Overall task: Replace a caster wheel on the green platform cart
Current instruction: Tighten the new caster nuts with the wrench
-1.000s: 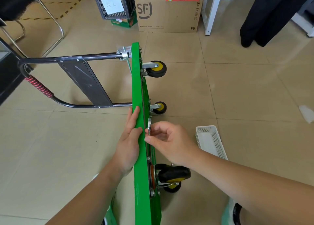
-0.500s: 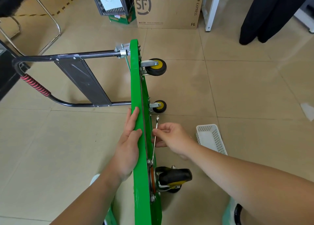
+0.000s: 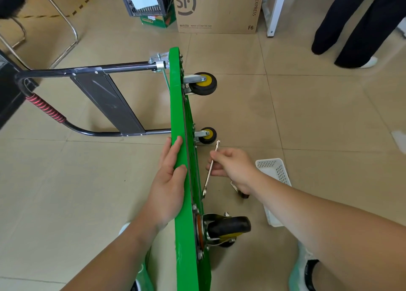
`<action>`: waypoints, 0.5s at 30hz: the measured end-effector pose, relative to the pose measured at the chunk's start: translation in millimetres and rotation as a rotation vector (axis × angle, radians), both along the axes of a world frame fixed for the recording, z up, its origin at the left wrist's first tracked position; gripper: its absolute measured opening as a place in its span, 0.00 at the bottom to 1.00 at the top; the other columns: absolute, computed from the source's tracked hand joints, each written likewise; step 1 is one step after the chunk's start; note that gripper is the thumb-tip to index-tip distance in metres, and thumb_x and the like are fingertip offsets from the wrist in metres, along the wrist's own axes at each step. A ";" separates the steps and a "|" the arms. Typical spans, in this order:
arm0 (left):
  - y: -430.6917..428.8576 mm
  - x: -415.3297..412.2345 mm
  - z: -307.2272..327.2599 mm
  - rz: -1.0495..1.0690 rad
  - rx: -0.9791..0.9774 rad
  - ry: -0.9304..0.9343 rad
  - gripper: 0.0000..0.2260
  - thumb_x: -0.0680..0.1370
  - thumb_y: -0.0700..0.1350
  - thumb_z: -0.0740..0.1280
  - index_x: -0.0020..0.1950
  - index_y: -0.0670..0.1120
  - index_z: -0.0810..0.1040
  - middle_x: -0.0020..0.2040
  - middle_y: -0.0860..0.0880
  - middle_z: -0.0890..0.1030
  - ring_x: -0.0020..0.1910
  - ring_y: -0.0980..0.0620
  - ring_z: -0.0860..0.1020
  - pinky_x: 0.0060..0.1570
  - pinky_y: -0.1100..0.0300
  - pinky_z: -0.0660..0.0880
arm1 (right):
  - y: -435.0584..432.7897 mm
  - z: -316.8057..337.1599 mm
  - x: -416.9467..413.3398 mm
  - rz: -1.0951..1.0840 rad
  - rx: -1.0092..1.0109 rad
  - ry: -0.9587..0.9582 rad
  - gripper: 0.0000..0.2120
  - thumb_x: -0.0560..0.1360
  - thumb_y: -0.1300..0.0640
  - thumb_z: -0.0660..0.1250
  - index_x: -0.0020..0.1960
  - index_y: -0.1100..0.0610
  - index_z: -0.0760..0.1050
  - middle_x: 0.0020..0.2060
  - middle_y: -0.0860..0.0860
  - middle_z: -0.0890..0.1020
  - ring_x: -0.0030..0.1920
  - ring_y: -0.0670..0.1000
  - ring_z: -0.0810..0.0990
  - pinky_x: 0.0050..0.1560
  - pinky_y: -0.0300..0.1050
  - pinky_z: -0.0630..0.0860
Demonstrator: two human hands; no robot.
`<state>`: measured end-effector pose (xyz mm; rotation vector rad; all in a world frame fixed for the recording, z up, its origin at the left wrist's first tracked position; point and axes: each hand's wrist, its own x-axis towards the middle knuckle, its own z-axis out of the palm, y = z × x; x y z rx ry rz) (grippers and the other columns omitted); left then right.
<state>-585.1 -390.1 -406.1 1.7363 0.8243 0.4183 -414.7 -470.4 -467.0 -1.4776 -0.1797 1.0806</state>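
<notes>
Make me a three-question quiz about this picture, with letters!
1. Where is the white basket? A. on the floor beside the right hand B. on the cardboard box C. on the chair
2. What colour are the hubs of the two far wheels? A. red B. yellow C. blue
3. How does the green cart stand? A. flat on its wheels B. upside down C. tipped on its edge
1 A: it lies on the floor by the hand holding the wrench. 2 B: both centres are yellow. 3 C: its wheels point sideways.
</notes>
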 end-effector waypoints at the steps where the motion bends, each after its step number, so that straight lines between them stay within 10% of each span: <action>1: -0.4 0.4 0.3 0.007 0.008 -0.002 0.27 0.85 0.36 0.56 0.80 0.57 0.61 0.81 0.61 0.53 0.68 0.84 0.51 0.61 0.86 0.52 | -1.6 8.8 -3.2 0.027 0.030 -0.037 0.04 0.79 0.60 0.70 0.50 0.61 0.81 0.40 0.55 0.86 0.42 0.54 0.88 0.43 0.47 0.84; 15: -2.3 1.6 -1.7 0.051 -0.039 -0.046 0.26 0.84 0.36 0.56 0.79 0.58 0.64 0.80 0.62 0.56 0.65 0.86 0.55 0.58 0.87 0.55 | -27.3 54.8 -47.7 0.176 0.191 -0.342 0.07 0.76 0.59 0.73 0.51 0.48 0.82 0.44 0.50 0.87 0.48 0.50 0.87 0.50 0.48 0.84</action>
